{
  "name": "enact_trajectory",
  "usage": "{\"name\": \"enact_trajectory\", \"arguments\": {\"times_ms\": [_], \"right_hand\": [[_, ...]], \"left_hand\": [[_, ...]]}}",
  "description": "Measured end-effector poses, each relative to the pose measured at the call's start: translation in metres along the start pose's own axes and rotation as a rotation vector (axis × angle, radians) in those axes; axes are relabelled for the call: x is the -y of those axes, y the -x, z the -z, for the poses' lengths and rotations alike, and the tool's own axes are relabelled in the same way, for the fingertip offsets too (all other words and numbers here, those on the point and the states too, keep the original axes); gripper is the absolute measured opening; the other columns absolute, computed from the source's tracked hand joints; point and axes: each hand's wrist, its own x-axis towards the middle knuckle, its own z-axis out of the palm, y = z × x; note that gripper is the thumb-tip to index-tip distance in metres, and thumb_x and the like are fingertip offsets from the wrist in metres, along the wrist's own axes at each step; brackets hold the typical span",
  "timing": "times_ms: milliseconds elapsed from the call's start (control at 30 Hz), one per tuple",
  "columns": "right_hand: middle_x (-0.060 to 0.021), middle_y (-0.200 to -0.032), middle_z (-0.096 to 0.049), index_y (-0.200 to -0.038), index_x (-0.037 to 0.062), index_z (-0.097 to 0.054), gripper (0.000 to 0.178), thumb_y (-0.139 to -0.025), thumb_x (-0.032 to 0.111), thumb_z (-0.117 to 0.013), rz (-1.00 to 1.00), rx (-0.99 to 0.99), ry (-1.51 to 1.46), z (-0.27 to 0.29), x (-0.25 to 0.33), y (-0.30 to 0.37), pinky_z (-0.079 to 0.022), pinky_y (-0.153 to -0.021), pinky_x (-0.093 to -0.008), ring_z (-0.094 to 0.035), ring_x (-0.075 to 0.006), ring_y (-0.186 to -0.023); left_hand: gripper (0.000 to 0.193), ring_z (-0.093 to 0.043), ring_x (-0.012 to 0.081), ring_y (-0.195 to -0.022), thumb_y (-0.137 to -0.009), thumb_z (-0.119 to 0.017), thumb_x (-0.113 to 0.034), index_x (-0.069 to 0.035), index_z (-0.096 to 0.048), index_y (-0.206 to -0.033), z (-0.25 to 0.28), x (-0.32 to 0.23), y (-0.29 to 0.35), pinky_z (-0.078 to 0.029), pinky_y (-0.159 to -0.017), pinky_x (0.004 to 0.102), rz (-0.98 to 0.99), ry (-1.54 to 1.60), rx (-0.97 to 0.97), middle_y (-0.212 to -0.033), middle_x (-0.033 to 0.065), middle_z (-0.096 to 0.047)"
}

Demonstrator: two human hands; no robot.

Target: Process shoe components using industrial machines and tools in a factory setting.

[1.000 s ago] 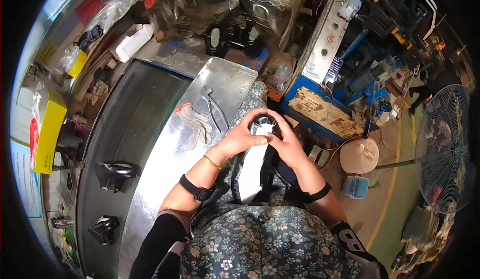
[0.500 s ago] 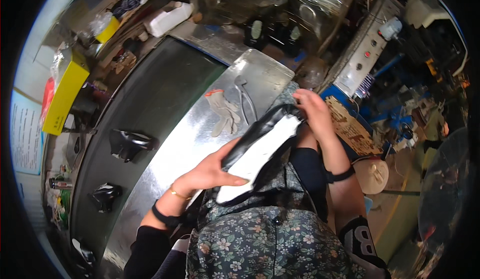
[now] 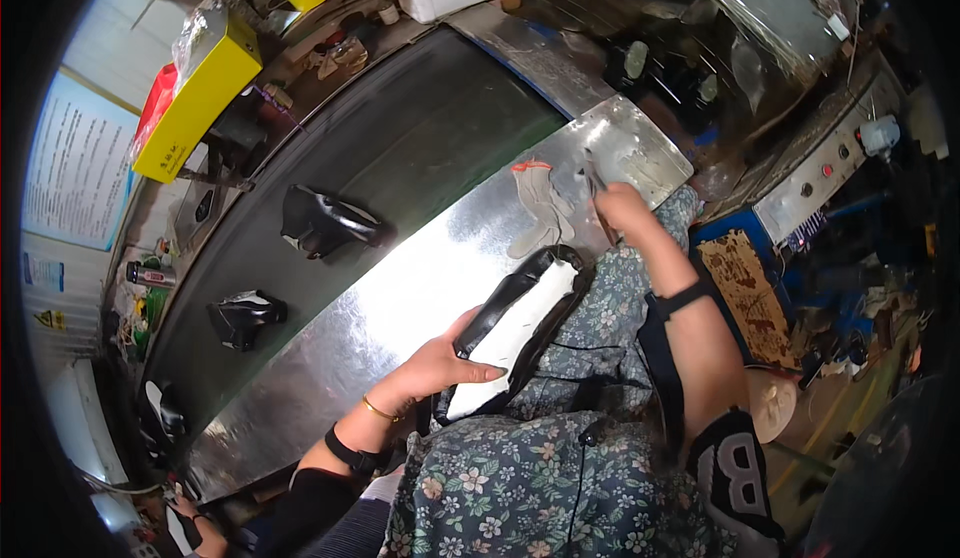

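A black shoe upper on a last [image 3: 520,330] lies sole up over my lap, its white insole facing me. My left hand [image 3: 440,363] grips its near end from the left, thumb pressed on the white insole. Farther off, my right hand [image 3: 625,210] is closed round the handles of metal pincers [image 3: 592,170], at the right part of the shiny metal bench [image 3: 400,278]. Just left of the pincers lies a pale work glove [image 3: 542,208] with an orange-red cuff. The right fingers partly hide the pincers' handles.
Beyond the bench runs a dark conveyor belt [image 3: 420,118] carrying black shoe uppers [image 3: 328,220]. A yellow box [image 3: 200,98] stands at the far left. To the right is a machine panel [image 3: 830,168] with buttons. Another person's hand [image 3: 208,536] shows at the lower left.
My right hand has left the far end of the shoe and taken hold of the pincers on the bench. The left hand still holds the shoe. The view has shifted.
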Motion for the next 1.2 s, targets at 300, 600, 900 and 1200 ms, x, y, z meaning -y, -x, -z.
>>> {"name": "enact_trajectory", "arguments": {"times_ms": [300,600,900,1200], "right_hand": [[-0.0135,-0.078,-0.060,-0.099,0.0001,-0.059,0.027,-0.100,0.022,-0.044,0.930,0.073,-0.150,0.004,0.061,0.195,-0.050,-0.058,-0.0370,-0.060,-0.0232,-0.063],[-0.0148,-0.084,-0.062,-0.093,0.0027,-0.053,0.023,-0.094,0.022,-0.065,1.115,0.069,0.308,-0.021,0.038,0.225,-0.052,-0.062,-0.0453,-0.063,-0.0365,-0.068],[-0.0196,-0.080,-0.063,-0.088,0.0052,-0.052,0.029,-0.099,0.031,-0.057,0.904,0.212,0.189,-0.031,0.014,0.216,-0.050,-0.061,-0.0497,-0.064,-0.0424,-0.071],[-0.0216,-0.075,-0.062,-0.090,0.0014,-0.050,0.029,-0.101,0.028,-0.054,0.768,-0.011,0.126,0.001,-0.008,0.157,-0.046,-0.062,-0.0508,-0.063,-0.0448,-0.074]], "left_hand": [[0.107,-0.053,0.0212,-0.123,-0.076,-0.087,-0.026,0.001,-0.020,-0.155,0.002,-0.002,-0.008,-0.039,-0.107,0.0315,-0.026,0.033,0.051,-0.134,0.0155,-0.056],[0.092,-0.050,0.0169,-0.123,-0.074,-0.088,-0.010,0.001,-0.035,-0.149,-0.003,-0.010,-0.003,-0.041,-0.105,0.0299,0.071,-0.003,0.003,-0.136,0.0098,-0.053],[0.100,-0.051,0.0168,-0.122,-0.075,-0.089,-0.018,-0.002,-0.030,-0.153,-0.004,-0.011,-0.003,-0.040,-0.106,0.0291,-0.031,0.061,0.012,-0.132,0.0089,-0.056],[0.087,-0.053,0.0186,-0.122,-0.076,-0.083,-0.006,0.000,-0.037,-0.149,-0.003,-0.020,0.001,-0.041,-0.106,0.0326,0.032,0.265,-0.028,-0.134,0.0084,-0.057]]}}
